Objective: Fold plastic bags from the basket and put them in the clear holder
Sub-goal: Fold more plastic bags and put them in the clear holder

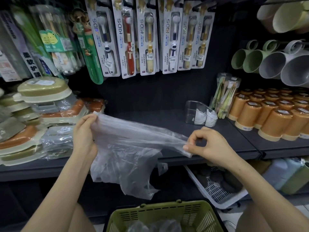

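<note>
Our left grip (85,131) and right grip (207,144) each pinch one end of a thin plastic bag (130,148), stretched between them over the shelf (158,118) edge. The green basket (150,213) sits below, and the clear holder (197,113) stands on the shelf.
</note>
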The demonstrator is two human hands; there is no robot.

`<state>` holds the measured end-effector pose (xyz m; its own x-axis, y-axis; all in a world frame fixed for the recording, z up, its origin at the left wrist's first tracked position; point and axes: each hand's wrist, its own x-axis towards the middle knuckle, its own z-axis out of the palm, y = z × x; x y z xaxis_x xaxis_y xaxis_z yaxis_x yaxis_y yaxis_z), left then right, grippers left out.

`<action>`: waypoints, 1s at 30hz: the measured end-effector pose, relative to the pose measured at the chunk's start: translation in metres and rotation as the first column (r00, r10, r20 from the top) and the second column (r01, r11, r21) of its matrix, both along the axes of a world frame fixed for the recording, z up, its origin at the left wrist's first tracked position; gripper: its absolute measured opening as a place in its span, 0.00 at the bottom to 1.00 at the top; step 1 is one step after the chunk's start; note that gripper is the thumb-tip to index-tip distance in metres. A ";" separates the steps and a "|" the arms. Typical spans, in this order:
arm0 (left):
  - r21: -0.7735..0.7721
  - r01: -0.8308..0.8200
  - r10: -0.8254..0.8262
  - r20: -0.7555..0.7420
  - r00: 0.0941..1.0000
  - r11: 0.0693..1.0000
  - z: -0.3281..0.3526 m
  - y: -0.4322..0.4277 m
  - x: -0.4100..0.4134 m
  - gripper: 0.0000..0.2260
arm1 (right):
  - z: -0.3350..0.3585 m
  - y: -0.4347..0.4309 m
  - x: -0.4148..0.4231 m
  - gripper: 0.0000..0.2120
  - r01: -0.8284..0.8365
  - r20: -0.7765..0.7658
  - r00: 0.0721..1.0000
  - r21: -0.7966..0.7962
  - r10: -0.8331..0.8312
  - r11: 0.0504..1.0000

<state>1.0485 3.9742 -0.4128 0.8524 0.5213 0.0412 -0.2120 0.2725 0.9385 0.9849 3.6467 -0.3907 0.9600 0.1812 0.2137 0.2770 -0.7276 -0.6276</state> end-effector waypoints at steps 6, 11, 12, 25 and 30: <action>0.166 -0.086 0.081 0.041 0.996 0.982 -0.005 0.002 0.002 0.08 | 0.005 -0.010 0.006 0.06 -0.165 -0.031 0.982 0.347 0.187 0.923; 0.352 -0.106 0.104 0.025 0.994 0.930 -0.015 -0.008 0.012 0.03 | 0.004 -0.015 0.025 0.08 -0.086 -0.002 0.995 0.504 0.101 0.859; 0.369 -0.096 0.096 0.019 0.995 0.925 -0.017 -0.012 0.016 0.03 | 0.005 -0.016 0.033 0.09 -0.054 -0.004 0.998 0.551 0.068 0.833; 0.265 -0.042 0.157 -0.429 0.890 0.963 -0.045 -0.063 0.125 0.11 | -0.058 0.006 0.050 0.33 0.121 0.177 0.977 -0.012 -0.117 0.993; -0.173 0.140 -0.206 -0.464 0.862 0.975 -0.045 -0.043 0.134 0.21 | -0.087 0.017 0.050 0.35 0.022 -0.132 0.990 -0.161 -0.044 0.987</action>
<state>1.1823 3.9316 -0.4574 0.8276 0.3364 -0.4494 0.3131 0.3880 0.8669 1.0354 3.6635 -0.4779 0.9840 0.1699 0.0532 0.1718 -0.8283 -0.5333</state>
